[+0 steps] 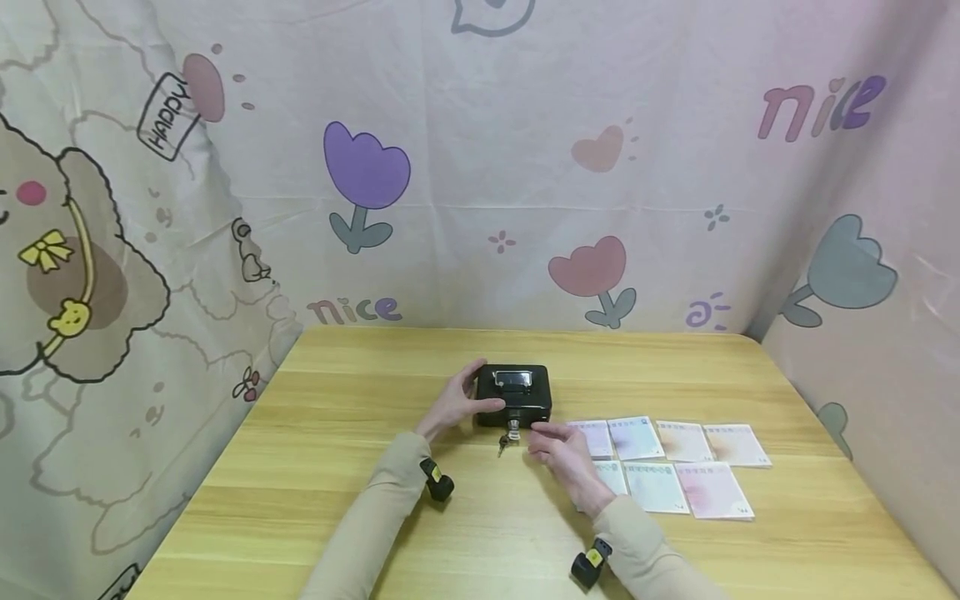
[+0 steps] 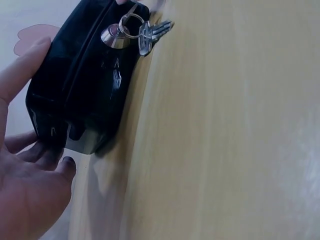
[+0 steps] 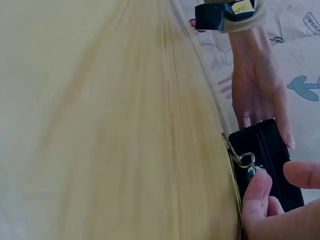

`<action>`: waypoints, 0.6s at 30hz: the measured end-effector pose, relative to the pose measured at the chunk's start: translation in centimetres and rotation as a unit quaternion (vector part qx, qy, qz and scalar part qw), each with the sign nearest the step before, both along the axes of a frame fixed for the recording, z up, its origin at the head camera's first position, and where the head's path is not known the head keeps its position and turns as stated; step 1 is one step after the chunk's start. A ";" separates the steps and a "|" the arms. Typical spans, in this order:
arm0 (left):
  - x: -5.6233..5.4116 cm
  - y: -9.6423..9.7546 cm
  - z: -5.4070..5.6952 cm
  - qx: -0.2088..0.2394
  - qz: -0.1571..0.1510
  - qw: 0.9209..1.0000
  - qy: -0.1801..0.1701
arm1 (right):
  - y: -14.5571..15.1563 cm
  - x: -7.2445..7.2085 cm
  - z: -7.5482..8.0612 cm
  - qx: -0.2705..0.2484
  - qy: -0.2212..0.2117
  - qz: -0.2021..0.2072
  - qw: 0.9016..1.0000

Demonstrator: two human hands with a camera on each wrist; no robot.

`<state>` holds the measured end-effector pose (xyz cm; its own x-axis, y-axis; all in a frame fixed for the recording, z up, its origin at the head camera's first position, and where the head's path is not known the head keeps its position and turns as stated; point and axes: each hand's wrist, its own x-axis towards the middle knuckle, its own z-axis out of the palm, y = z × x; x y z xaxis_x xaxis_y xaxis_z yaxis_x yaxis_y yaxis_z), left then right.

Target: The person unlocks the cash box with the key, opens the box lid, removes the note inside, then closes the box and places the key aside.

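Note:
A small black cash box [image 1: 534, 398] with a folding handle on its lid stands on the table. My left hand [image 1: 453, 406] grips its left end, the thumb over the lid's front edge and the fingers behind the side. One key sits in the round silver lock [image 2: 115, 40] on the front, and a ring of keys [image 2: 146, 41] hangs from it. My right hand [image 1: 567, 461] is by the box's front right corner, fingers loosely bent, the fingertips just right of the lock. In the right wrist view, its thumb and finger stand apart, and the finger overlaps the lock area.
Several stacks of paper notes lie in two rows to the right, among them a pink stack [image 1: 715, 492] and a blue one [image 1: 636, 438]. My right forearm partly covers the nearest ones. A printed cloth [image 1: 465, 167] hangs behind the wooden table [image 1: 337, 400].

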<state>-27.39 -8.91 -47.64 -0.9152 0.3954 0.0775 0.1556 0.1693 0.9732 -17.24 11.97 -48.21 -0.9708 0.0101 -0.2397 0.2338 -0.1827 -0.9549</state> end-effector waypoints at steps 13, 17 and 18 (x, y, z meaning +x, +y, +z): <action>0.3 0.3 1.0 -0.017 0.012 1.000 -0.014 | -1.1 -0.3 0.2 0.003 -0.011 0.048 0.999; 0.2 0.3 0.7 -0.009 0.020 1.000 -0.016 | -1.3 -0.8 0.1 0.018 -0.014 0.043 0.999; 0.2 0.2 0.6 -0.009 0.022 1.000 -0.016 | -1.3 -0.9 0.1 0.022 -0.014 0.042 0.999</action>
